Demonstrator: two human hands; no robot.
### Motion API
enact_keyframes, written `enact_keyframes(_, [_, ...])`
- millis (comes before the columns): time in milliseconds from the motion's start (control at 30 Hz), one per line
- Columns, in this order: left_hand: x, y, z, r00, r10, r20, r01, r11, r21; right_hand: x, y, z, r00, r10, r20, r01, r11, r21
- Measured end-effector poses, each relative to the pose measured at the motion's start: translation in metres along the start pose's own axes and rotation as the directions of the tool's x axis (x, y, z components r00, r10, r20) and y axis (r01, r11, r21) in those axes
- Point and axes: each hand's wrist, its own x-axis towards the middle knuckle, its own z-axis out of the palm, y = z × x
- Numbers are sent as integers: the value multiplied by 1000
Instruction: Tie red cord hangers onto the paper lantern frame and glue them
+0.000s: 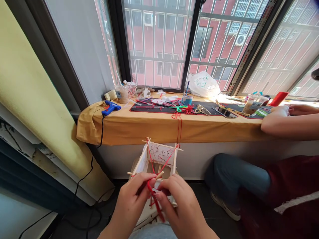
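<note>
A small frame of light wooden sticks with white paper panels (161, 153) stands low in front of the sill, red marks drawn on its far panel. Red cord (167, 161) runs from its two far corners toward my hands. My left hand (136, 196) pinches the red cord beside the end of a wooden stick (159, 175). Close on its right, my right hand (178, 199) has thumb and forefinger bent together at the cord. A fuzzy red strand (157, 207) hangs between the hands. Exactly what the right fingertips grip is too small to tell.
On the cloth-covered sill (139, 127) lie a blue glue gun (111, 108), green scissors (178, 108), a phone (224, 112), plastic cups (121, 94) and a white bag (204, 84). Another person's arms (286, 121) rest at the right, with their knee (231, 172) below. A black cable (92, 162) hangs left.
</note>
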Motion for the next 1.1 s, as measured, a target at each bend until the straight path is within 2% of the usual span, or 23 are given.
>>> enact_keyframes(100, [7, 2, -1, 970, -241, -8, 229, 930, -287, 4, 13, -3, 996, 92, -7, -91, 995, 42])
enact_keyframes(167, [13, 4, -2, 954, -296, 55, 289, 848, -445, 9, 21, -1, 994, 105, 31, -107, 993, 51])
enact_keyframes(267, [19, 8, -3, 948, -298, 111, 310, 788, -532, 18, 28, 8, 991, 96, 89, -102, 993, 63])
enact_keyframes(433, [29, 16, -11, 969, -239, 67, 240, 831, -502, 37, 31, 28, 971, 189, 148, -203, 975, 89])
enact_keyframes(567, [38, 21, -20, 978, -204, 34, 199, 883, -425, 50, 29, 37, 943, 246, 223, -292, 934, 206])
enact_keyframes(700, [42, 21, -26, 985, -172, 27, 168, 901, -401, 53, 32, 39, 952, 218, 214, -276, 915, 294])
enact_keyframes(800, [43, 20, -27, 979, -196, 48, 198, 884, -424, 50, 40, 39, 957, 208, 202, -266, 907, 326])
enact_keyframes(867, [43, 21, -26, 967, -239, 93, 255, 864, -434, 49, 43, 37, 963, 192, 188, -238, 935, 264])
enact_keyframes(1000, [44, 25, -24, 946, -261, 190, 320, 841, -436, 52, 43, 35, 980, 109, 165, -115, 993, 30])
enact_keyframes(1100, [43, 25, -24, 944, -251, 212, 320, 848, -422, 55, 41, 38, 987, 79, 138, -78, 997, -8])
